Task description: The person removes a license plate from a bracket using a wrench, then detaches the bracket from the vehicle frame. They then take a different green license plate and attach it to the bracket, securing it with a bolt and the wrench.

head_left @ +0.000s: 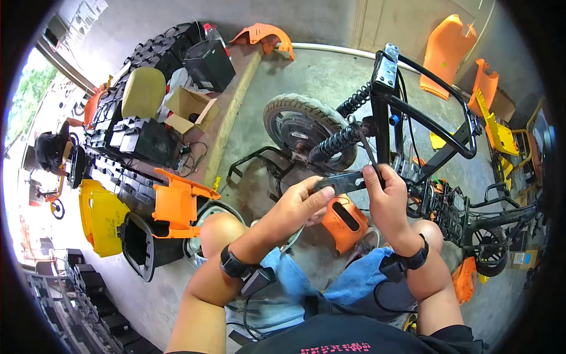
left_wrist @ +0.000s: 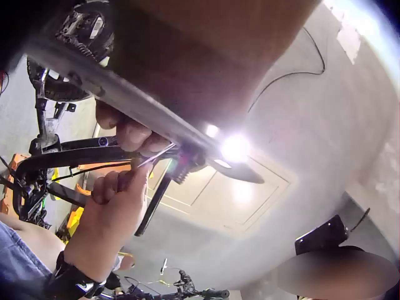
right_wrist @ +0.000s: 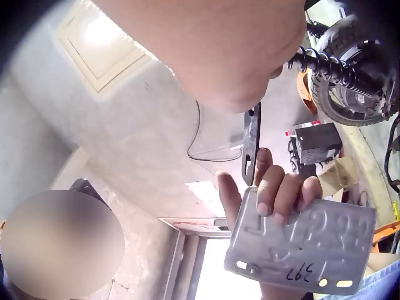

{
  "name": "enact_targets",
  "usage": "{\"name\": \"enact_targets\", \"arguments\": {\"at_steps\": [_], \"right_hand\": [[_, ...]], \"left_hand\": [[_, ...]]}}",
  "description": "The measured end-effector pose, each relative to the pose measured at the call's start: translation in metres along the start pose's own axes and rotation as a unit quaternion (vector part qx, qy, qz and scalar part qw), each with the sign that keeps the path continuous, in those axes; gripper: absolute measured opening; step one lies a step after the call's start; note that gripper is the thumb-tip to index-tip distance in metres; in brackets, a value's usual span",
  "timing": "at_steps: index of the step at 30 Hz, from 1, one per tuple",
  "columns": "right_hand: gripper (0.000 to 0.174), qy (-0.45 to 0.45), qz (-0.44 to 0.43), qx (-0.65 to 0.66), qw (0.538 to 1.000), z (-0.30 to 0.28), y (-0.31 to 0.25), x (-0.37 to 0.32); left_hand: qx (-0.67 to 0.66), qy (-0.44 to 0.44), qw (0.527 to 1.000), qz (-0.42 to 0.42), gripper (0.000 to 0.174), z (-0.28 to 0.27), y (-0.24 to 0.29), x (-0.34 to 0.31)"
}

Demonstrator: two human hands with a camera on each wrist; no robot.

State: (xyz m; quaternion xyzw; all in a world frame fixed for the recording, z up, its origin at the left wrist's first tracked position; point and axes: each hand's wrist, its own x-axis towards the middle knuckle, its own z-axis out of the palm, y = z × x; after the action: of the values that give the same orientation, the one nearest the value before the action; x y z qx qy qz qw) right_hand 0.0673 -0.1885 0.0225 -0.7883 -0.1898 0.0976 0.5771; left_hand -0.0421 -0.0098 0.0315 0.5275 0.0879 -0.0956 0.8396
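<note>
My left hand (head_left: 295, 206) grips a thin metal licence plate (right_wrist: 300, 250) by one edge, fingers across its face. The right wrist view shows raised characters in reverse and a handwritten number on that face, with slots along the edges. A flat, dark metal strip (right_wrist: 252, 144) with slotted holes runs from my right hand (head_left: 386, 200), which pinches it between thumb and fingers. The strip's slotted end is right at the plate's edge. In the left wrist view the plate is seen nearly edge-on, with the right hand's fingers (left_wrist: 112, 187) close beside it.
Ahead stands a stripped black vehicle frame (head_left: 383, 100) with a rear wheel (head_left: 300, 133) and coil shock absorbers (head_left: 336, 141). An orange panel (head_left: 345, 227) lies between my legs. Orange and yellow body parts (head_left: 103, 218) are at the left. Black batteries (head_left: 144, 138) line a ledge; another person (head_left: 53, 150) is far left.
</note>
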Motion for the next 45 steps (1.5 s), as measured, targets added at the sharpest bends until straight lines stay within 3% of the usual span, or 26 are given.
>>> {"name": "enact_targets", "arguments": {"at_steps": [3,5,10,15,18,21,23,25,27,29,32,33,36,37,39,40,45], "right_hand": [[0.029,-0.012,0.023,0.017,1.0,0.003,0.0,-0.001],[0.028,-0.034,0.02,0.078,0.996,0.003,0.001,0.001],[0.028,-0.038,0.048,0.104,0.993,0.006,0.01,0.008],[0.028,-0.118,0.21,0.214,0.947,0.0,0.002,0.016],[0.03,-0.18,0.22,0.17,0.943,0.0,0.004,0.013],[0.033,-0.215,0.19,0.075,0.955,0.0,0.0,0.015],[0.03,-0.186,0.096,0.0,0.978,0.001,0.005,0.015],[0.029,-0.178,0.11,0.007,0.978,0.002,0.005,0.015],[0.027,-0.148,0.032,-0.025,0.988,0.003,0.011,0.016],[0.023,-0.161,0.035,-0.053,0.985,0.002,0.01,0.015],[0.022,-0.251,-0.006,-0.313,0.916,0.002,0.014,0.012],[0.022,-0.252,-0.004,-0.313,0.916,0.004,0.02,0.009],[0.025,-0.416,0.082,-0.515,0.745,0.013,0.026,-0.001],[0.025,-0.42,0.086,-0.512,0.744,0.017,0.029,-0.006],[0.024,-0.517,0.127,-0.513,0.673,0.023,0.038,-0.013],[0.025,-0.532,0.086,-0.515,0.667,0.024,0.045,-0.017],[0.025,-0.537,0.116,-0.485,0.68,0.03,0.056,-0.023]], "left_hand": [[0.055,0.048,0.997,0.029,0.027,0.001,-0.006,0.001],[0.037,0.134,0.99,0.009,0.027,-0.003,-0.004,0.001],[-0.031,0.169,0.985,0.017,0.03,-0.022,-0.006,0.003],[-0.066,0.156,0.985,0.003,0.031,-0.03,0.001,0.002],[0.022,0.105,0.993,-0.053,0.029,-0.029,0.001,0.002],[0.025,0.11,0.992,-0.064,0.031,-0.029,-0.008,0.002],[0.048,0.129,0.988,-0.075,0.032,-0.03,-0.012,0.005],[0.073,0.148,0.982,-0.09,0.033,-0.03,-0.014,0.006],[0.099,0.219,0.97,-0.046,0.035,-0.03,-0.013,0.008],[0.042,0.284,0.958,0.0,0.036,-0.029,-0.005,0.007],[-0.026,0.323,0.946,0.031,0.032,-0.031,0.011,0.003],[-0.024,0.314,0.948,0.039,0.031,-0.034,0.012,0.001],[-0.051,0.292,0.954,0.035,0.031,-0.036,0.012,-0.004],[-0.052,0.284,0.957,0.028,0.031,-0.035,0.012,-0.004],[-0.054,0.275,0.96,0.021,0.031,-0.033,0.011,-0.004],[-0.059,0.269,0.961,0.023,0.031,-0.034,0.011,-0.004],[-0.06,0.256,0.964,0.035,0.029,-0.036,0.009,-0.001]]}}
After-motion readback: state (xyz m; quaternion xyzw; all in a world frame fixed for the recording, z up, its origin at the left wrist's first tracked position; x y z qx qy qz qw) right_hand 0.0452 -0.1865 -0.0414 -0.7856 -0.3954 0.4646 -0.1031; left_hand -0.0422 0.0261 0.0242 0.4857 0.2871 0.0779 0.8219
